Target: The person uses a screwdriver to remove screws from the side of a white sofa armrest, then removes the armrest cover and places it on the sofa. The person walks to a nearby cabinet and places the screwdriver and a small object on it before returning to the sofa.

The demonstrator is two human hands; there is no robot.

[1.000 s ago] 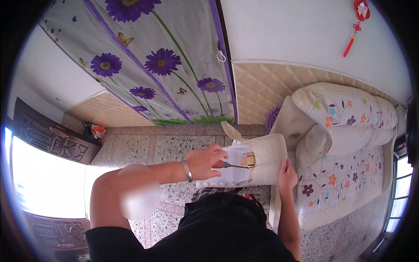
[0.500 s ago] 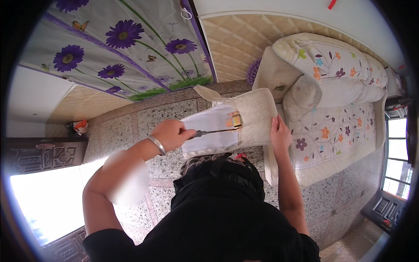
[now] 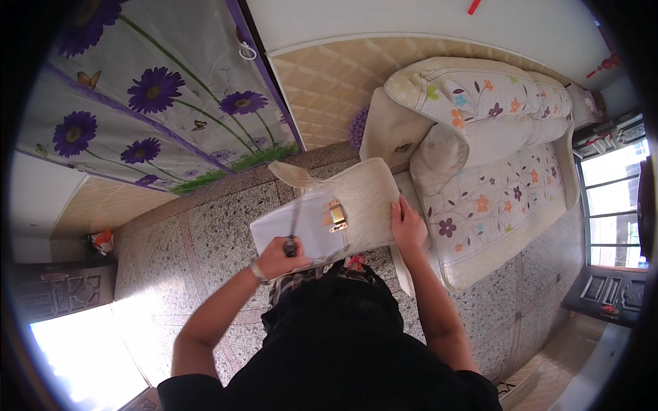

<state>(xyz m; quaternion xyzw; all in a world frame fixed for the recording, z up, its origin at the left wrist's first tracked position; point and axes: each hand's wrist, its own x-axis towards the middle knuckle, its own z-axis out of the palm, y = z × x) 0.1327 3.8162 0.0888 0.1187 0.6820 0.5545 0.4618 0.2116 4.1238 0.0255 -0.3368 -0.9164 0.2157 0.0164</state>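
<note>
Sofa at right, we see a cream padded panel lying before the person, its white lining upturned. The right grip clasps the panel's right edge; should that hold slacken, we judge the panel could slide under pressure. The left grip is closed around a screwdriver, its blurred shaft across the lining, touching or not we cannot tell, and apart from the brass-coloured bracket. A slip off that metal, we think, could tear the lining.
</note>
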